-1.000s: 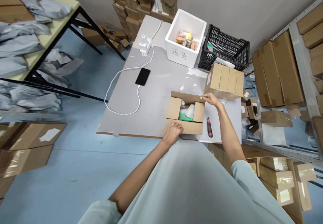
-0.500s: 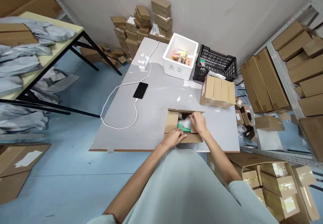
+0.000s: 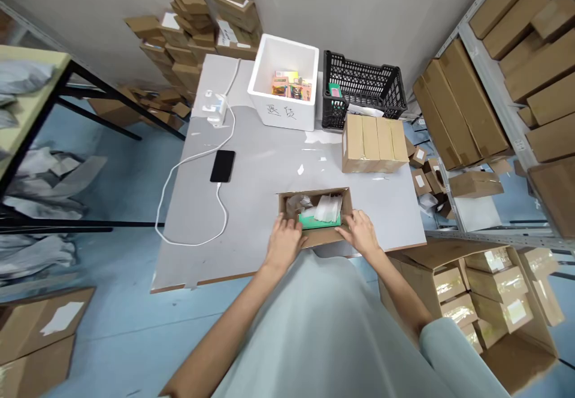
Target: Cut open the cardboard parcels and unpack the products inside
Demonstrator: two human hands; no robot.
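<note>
A small open cardboard box [image 3: 314, 237] sits at the near edge of the grey table [image 3: 265, 170]. Inside it lie white plastic-wrapped packets [image 3: 327, 208] and a green item [image 3: 314, 222]. My left hand [image 3: 284, 241] grips the box's near left corner, fingers curled over the rim. At the near right corner my right hand [image 3: 362, 233] holds the box the same way. A sealed taped cardboard box [image 3: 372, 143] stands farther back on the right.
A white foam box [image 3: 284, 108] with colourful items and a black crate [image 3: 362, 81] stand at the table's far end. A black phone [image 3: 223, 166] lies on a white cable [image 3: 188, 164] from a power strip [image 3: 214, 103]. Cardboard boxes fill shelves right and an open carton [image 3: 489, 302] below.
My right hand left the far flap and came to the box's near right corner. The flaps are now folded down. The box has slid toward the table edge, covering the red knife.
</note>
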